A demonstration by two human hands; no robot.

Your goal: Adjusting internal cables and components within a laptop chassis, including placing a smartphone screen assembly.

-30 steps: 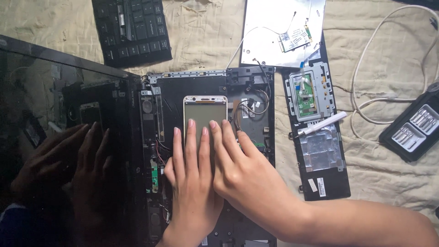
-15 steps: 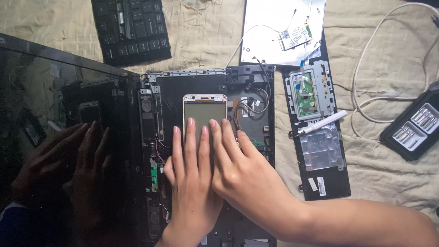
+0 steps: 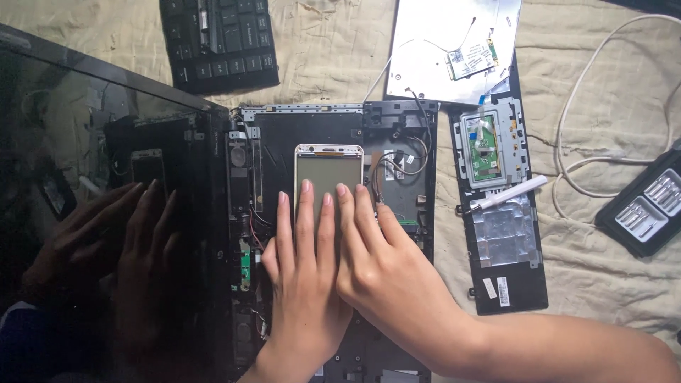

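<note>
A white-framed smartphone [image 3: 328, 164] lies face up inside an opened black laptop base [image 3: 284, 135] on a beige cloth. My left hand [image 3: 303, 276] lies flat over the phone's lower part, fingers straight and close together. My right hand [image 3: 383, 273] rests flat beside it, partly overlapping the left, fingertips on the phone's lower right corner. Neither hand grips anything. The phone's lower half is hidden under my fingers.
The laptop's dark screen [image 3: 106, 213] at left mirrors my hands. A detached keyboard [image 3: 220, 42] lies at top. A silver panel with a small card [image 3: 454, 50], a black palm-rest piece [image 3: 500, 213] with a white pen-like tool [image 3: 507, 195], a white cable [image 3: 603, 92] and a bit case [image 3: 649, 209] lie at right.
</note>
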